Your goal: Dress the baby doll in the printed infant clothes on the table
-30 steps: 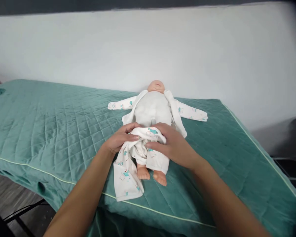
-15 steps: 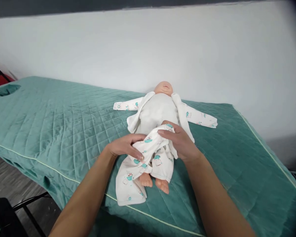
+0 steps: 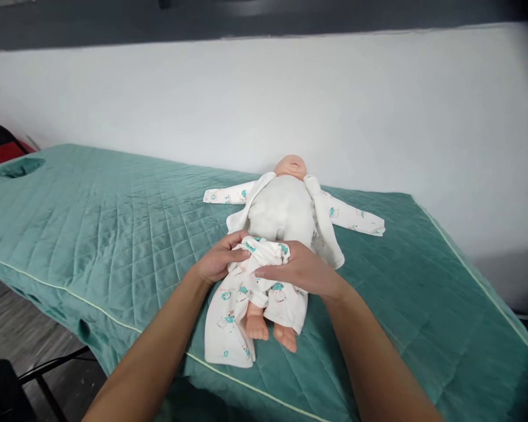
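A baby doll [image 3: 282,206] lies on its back on a green quilted table [image 3: 97,223], head toward the wall. An open white printed top [image 3: 352,218] is spread under it, sleeves out to both sides. White printed trousers [image 3: 229,316] are bunched around the doll's legs, with both bare feet [image 3: 270,331] sticking out. My left hand [image 3: 217,262] grips the trousers' waistband at the doll's left hip. My right hand [image 3: 301,269] is closed on the same waistband over the doll's belly and right hip.
The table's front edge with pale piping [image 3: 114,319] runs just below the doll's feet. A face hole [image 3: 20,168] sits at the table's far left end. A white wall [image 3: 378,105] stands right behind. Dark floor and a black frame [image 3: 48,366] show at lower left.
Both hands have come together again at the doll's waist, with the waistband bunched between them. My right hand came down from the belly. The view has shifted slightly.
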A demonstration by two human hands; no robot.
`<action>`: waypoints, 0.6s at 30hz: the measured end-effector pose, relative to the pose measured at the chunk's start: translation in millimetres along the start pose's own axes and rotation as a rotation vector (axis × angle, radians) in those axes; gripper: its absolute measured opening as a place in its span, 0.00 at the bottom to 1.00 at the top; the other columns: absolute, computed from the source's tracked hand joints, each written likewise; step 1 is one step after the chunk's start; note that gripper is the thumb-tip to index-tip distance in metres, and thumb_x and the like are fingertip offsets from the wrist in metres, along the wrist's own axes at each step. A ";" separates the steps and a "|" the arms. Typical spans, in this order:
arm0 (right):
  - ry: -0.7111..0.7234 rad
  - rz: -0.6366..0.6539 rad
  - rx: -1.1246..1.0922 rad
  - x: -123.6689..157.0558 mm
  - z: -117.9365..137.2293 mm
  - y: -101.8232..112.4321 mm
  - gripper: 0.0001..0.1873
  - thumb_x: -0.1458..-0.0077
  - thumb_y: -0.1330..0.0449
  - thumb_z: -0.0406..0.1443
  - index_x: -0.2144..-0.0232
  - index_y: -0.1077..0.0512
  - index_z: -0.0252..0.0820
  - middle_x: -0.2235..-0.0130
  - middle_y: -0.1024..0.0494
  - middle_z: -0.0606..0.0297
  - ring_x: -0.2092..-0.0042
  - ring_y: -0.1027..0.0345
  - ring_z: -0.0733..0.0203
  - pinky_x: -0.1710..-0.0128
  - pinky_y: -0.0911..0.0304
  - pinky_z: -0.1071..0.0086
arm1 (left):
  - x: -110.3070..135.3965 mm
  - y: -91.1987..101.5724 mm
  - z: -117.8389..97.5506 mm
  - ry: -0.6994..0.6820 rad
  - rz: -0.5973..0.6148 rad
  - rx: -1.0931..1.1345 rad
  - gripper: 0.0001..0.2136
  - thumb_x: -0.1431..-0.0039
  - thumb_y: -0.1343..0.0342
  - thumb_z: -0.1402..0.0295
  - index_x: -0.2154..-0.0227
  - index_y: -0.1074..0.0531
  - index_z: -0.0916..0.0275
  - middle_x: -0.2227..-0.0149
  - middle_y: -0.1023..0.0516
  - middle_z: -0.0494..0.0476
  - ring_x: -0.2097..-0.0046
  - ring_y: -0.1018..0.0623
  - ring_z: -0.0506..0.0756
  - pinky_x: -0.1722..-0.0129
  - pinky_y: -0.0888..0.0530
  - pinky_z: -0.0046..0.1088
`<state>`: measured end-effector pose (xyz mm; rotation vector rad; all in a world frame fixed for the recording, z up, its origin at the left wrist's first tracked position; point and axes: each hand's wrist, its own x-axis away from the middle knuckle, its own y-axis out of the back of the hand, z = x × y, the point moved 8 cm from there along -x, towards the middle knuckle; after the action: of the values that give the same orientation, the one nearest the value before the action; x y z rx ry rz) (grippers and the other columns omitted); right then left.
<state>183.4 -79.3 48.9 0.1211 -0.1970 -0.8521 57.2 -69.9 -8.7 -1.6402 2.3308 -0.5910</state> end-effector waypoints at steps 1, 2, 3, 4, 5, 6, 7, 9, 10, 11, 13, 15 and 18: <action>-0.002 -0.004 -0.054 0.9 -1.8 0.9 0.15 0.51 0.31 0.44 0.62 0.21 0.44 0.63 0.19 0.65 0.63 0.28 0.57 0.63 0.34 0.66 | -0.5 -0.2 1.2 0.021 0.025 -0.036 0.19 0.61 0.27 0.61 0.69 0.28 0.64 0.72 0.28 0.49 0.73 0.30 0.47 0.71 0.32 0.23; 0.004 -0.023 -0.125 1.3 -3.6 3.3 0.16 0.51 0.32 0.43 0.61 0.21 0.43 0.62 0.18 0.64 0.62 0.27 0.56 0.61 0.33 0.64 | -0.7 -0.4 2.3 0.043 0.048 -0.076 0.20 0.62 0.27 0.62 0.68 0.27 0.65 0.72 0.27 0.50 0.72 0.30 0.48 0.70 0.32 0.23; 0.012 -0.052 -0.202 1.4 -5.6 7.0 0.16 0.52 0.31 0.43 0.60 0.22 0.42 0.61 0.18 0.63 0.61 0.26 0.55 0.60 0.32 0.63 | -0.8 -0.7 3.3 0.063 0.070 -0.119 0.21 0.63 0.26 0.63 0.66 0.26 0.65 0.71 0.26 0.50 0.71 0.29 0.49 0.69 0.32 0.23; 0.014 -0.086 -0.275 1.2 -8.3 11.2 0.16 0.53 0.31 0.42 0.61 0.22 0.42 0.62 0.18 0.63 0.61 0.26 0.55 0.60 0.31 0.63 | -0.7 -1.5 3.9 0.079 0.093 -0.163 0.22 0.64 0.26 0.64 0.65 0.25 0.65 0.70 0.26 0.51 0.70 0.28 0.50 0.68 0.32 0.24; 0.012 -0.123 -0.336 0.9 -11.0 15.7 0.16 0.54 0.30 0.41 0.62 0.23 0.41 0.63 0.19 0.64 0.62 0.26 0.56 0.61 0.31 0.63 | -0.5 -2.9 4.0 0.089 0.118 -0.205 0.23 0.65 0.26 0.65 0.63 0.24 0.66 0.69 0.25 0.51 0.68 0.28 0.50 0.67 0.33 0.24; 0.010 -0.156 -0.383 0.6 -13.2 19.8 0.15 0.56 0.30 0.40 0.64 0.23 0.41 0.65 0.19 0.65 0.63 0.26 0.57 0.62 0.31 0.64 | -0.2 -4.6 3.7 0.091 0.142 -0.241 0.24 0.65 0.26 0.66 0.62 0.24 0.66 0.68 0.25 0.51 0.67 0.28 0.50 0.66 0.33 0.24; 0.010 -0.181 -0.414 0.5 -14.6 22.9 0.15 0.57 0.29 0.39 0.65 0.24 0.41 0.66 0.20 0.66 0.64 0.27 0.58 0.62 0.32 0.65 | 0.1 -6.3 3.2 0.089 0.161 -0.266 0.24 0.65 0.26 0.67 0.62 0.24 0.66 0.68 0.25 0.51 0.67 0.28 0.50 0.66 0.33 0.24; 0.022 -0.202 -0.434 0.4 -13.8 25.5 0.14 0.58 0.29 0.38 0.67 0.26 0.42 0.68 0.21 0.68 0.66 0.28 0.60 0.63 0.32 0.67 | 0.7 -7.9 2.9 0.084 0.177 -0.274 0.23 0.65 0.26 0.68 0.63 0.25 0.66 0.68 0.25 0.50 0.67 0.28 0.50 0.67 0.33 0.24; 0.039 -0.198 -0.424 0.3 -11.8 24.7 0.14 0.57 0.29 0.39 0.68 0.27 0.42 0.68 0.22 0.68 0.66 0.29 0.61 0.63 0.33 0.67 | 0.9 -7.2 3.5 0.086 0.169 -0.260 0.22 0.64 0.26 0.68 0.65 0.26 0.66 0.69 0.26 0.50 0.68 0.28 0.50 0.67 0.33 0.24; 0.059 -0.187 -0.399 0.0 -9.3 22.8 0.14 0.56 0.30 0.39 0.68 0.28 0.42 0.69 0.24 0.69 0.66 0.30 0.61 0.64 0.33 0.68 | 1.0 -5.7 4.2 0.085 0.151 -0.237 0.21 0.64 0.26 0.68 0.66 0.27 0.66 0.69 0.26 0.50 0.68 0.28 0.49 0.67 0.32 0.23; 0.103 -0.149 -0.307 -1.9 -4.4 15.8 0.13 0.52 0.31 0.41 0.69 0.30 0.43 0.70 0.26 0.71 0.67 0.32 0.63 0.65 0.35 0.70 | 1.1 -1.2 5.4 0.077 0.099 -0.171 0.20 0.63 0.27 0.68 0.67 0.28 0.66 0.70 0.26 0.50 0.70 0.27 0.49 0.68 0.31 0.23; 0.150 -0.147 -0.174 -4.3 -0.3 10.6 0.13 0.48 0.32 0.44 0.68 0.30 0.43 0.69 0.27 0.71 0.66 0.33 0.64 0.65 0.36 0.70 | 1.2 3.0 5.6 0.060 0.048 -0.095 0.20 0.64 0.27 0.68 0.67 0.27 0.65 0.70 0.24 0.50 0.71 0.26 0.49 0.69 0.30 0.24; 0.295 -0.298 -0.037 2.3 17.4 19.2 0.15 0.46 0.34 0.45 0.61 0.27 0.44 0.59 0.22 0.65 0.56 0.29 0.60 0.56 0.33 0.66 | 1.1 5.6 4.5 0.041 -0.001 -0.015 0.23 0.65 0.27 0.69 0.63 0.25 0.65 0.68 0.21 0.52 0.70 0.22 0.52 0.68 0.26 0.26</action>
<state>195.1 -69.0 69.7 0.2440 0.1166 -1.1219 54.0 -70.2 -15.2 -1.6513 2.3693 -0.6147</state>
